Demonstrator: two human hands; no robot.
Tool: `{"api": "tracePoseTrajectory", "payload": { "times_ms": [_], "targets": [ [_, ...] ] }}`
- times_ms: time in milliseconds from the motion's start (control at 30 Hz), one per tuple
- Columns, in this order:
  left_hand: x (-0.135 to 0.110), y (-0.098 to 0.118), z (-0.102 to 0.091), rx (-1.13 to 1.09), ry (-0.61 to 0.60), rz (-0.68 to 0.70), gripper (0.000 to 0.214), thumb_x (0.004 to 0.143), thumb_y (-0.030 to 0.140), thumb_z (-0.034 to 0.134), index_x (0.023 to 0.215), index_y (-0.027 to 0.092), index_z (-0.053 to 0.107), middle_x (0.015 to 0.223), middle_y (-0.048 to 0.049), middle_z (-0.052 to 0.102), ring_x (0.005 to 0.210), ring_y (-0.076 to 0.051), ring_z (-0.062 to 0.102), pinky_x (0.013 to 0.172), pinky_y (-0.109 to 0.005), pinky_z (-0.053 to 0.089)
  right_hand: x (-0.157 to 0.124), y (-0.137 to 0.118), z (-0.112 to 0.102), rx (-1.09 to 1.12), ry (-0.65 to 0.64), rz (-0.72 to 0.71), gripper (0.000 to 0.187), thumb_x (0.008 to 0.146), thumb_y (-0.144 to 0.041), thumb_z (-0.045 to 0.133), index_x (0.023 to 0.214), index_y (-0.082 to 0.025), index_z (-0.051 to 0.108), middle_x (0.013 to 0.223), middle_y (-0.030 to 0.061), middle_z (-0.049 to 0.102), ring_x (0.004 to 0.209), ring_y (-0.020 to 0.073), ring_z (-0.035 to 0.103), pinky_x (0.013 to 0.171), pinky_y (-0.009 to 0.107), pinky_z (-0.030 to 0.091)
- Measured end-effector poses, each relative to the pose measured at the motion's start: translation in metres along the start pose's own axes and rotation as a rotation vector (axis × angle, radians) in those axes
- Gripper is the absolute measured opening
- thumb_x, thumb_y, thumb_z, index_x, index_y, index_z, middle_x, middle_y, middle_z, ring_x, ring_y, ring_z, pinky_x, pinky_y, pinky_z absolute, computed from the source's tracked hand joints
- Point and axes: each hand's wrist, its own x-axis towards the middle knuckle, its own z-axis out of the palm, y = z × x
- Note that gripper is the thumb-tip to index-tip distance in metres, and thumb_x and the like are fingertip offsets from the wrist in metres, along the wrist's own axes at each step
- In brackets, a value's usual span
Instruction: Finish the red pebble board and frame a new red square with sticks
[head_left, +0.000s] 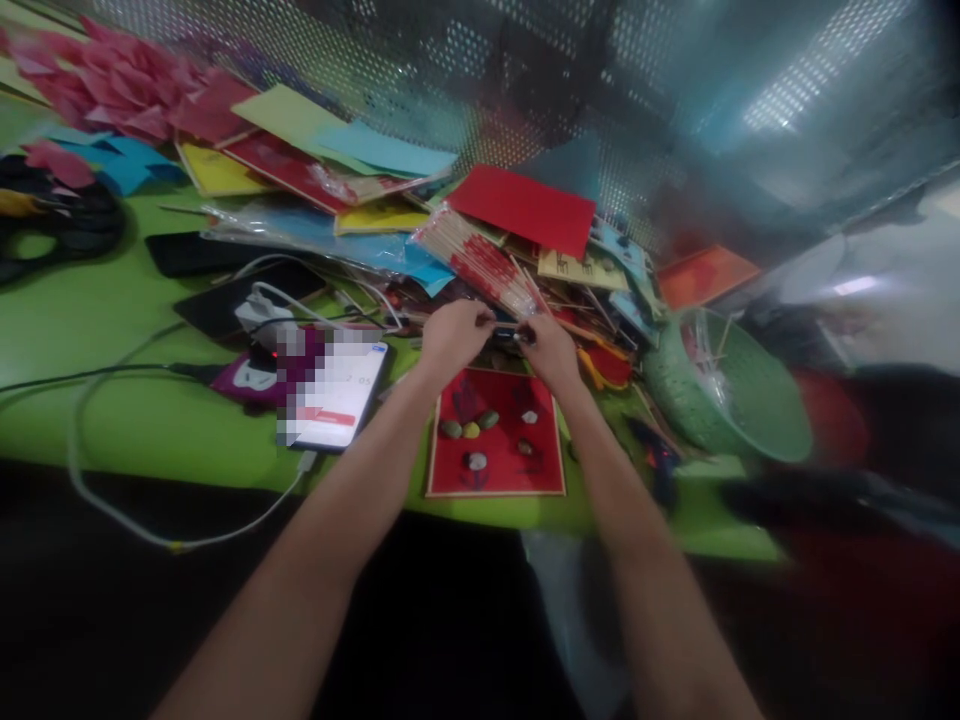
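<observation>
My left hand (454,335) and my right hand (546,350) meet over the green table (112,320), fingers pinched together on a small dark object (510,335) between them; I cannot make out what it is. Just below the hands lies a red card (499,470) with several small pebbles (470,428) stuck on it. Behind the hands sits a clear packet of thin wooden sticks (480,260) with red tips.
Coloured paper sheets and cards (525,205) pile up at the back. A phone (337,390) on a white cable (112,500) lies left of the red card. A green bowl (724,395) stands at right. Pink paper cut-outs (120,85) are far left.
</observation>
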Motion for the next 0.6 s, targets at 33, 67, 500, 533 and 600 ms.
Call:
{"api": "tracePoseTrajectory", "payload": {
  "times_ms": [33,67,500,533,600],
  "targets": [
    [0.0,0.0,0.002,-0.023,0.007,0.013,0.026,0.087,0.029,0.06,0.102,0.022,0.08,0.102,-0.0084,0.079,0.096,-0.028,0.07,0.081,-0.034,0.049,-0.001,0.001,0.0,0.045,0.017,0.015,0.012,0.082,-0.015,0.063,0.091,-0.02,0.069,0.097,0.0079,0.069,0.092,0.0236,0.062,0.087,0.036,0.047],
    [0.0,-0.001,0.004,-0.052,0.014,0.029,0.025,0.087,0.028,0.06,0.101,0.022,0.08,0.101,-0.0084,0.079,0.096,-0.028,0.07,0.08,-0.034,0.048,-0.001,0.002,-0.002,0.111,0.034,0.038,0.008,0.081,-0.018,0.065,0.089,-0.02,0.068,0.093,0.0065,0.069,0.089,0.0225,0.061,0.085,0.035,0.047],
    [0.004,0.001,0.03,-0.997,-0.207,0.115,0.039,0.07,0.033,0.079,0.102,0.012,0.076,0.094,-0.0067,0.077,0.084,-0.018,0.067,0.082,-0.032,0.051,-0.011,-0.017,-0.021,0.93,0.128,0.238,0.043,0.062,-0.049,0.089,0.084,-0.021,0.064,0.081,-0.0014,0.069,0.078,0.0154,0.065,0.08,0.032,0.055],
    [0.004,0.001,0.029,-1.009,-0.197,0.116,0.038,0.068,0.033,0.08,0.099,0.012,0.076,0.093,-0.0069,0.077,0.085,-0.019,0.067,0.084,-0.032,0.051,-0.012,-0.019,-0.022,0.908,0.135,0.229,0.043,0.062,-0.05,0.089,0.084,-0.021,0.064,0.081,-0.0011,0.069,0.078,0.0157,0.065,0.079,0.032,0.055],
    [0.004,0.002,0.027,-1.014,-0.179,0.112,0.038,0.065,0.033,0.082,0.095,0.011,0.075,0.091,-0.0069,0.076,0.085,-0.019,0.067,0.085,-0.033,0.051,-0.014,-0.021,-0.025,0.867,0.15,0.222,0.042,0.064,-0.051,0.088,0.082,-0.022,0.064,0.08,-0.0007,0.069,0.077,0.0163,0.065,0.078,0.033,0.055]
  ]
}}
